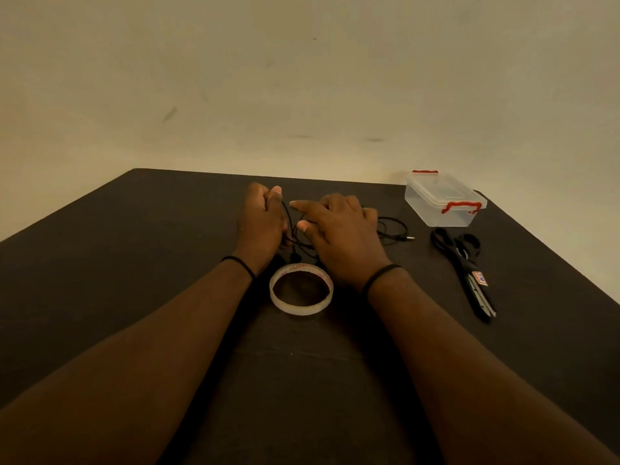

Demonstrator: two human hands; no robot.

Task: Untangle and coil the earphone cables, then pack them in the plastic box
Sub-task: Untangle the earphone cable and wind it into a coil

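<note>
Thin black earphone cables (pixel 391 228) lie tangled on the dark table, running from between my hands out to the right, where a plug tip shows. My left hand (pixel 263 223) is curled round a strand of the cable, thumb up. My right hand (pixel 339 229) hovers over the tangle with forefinger and thumb extended toward the strands; part of the cable is hidden beneath it. A clear plastic box (pixel 443 203) with red latches sits shut at the far right of the table.
A roll of clear tape (pixel 301 290) lies flat just in front of my wrists. Black scissors (pixel 464 266) lie to the right, below the box. The table's (pixel 134 250) back edge meets a plain wall.
</note>
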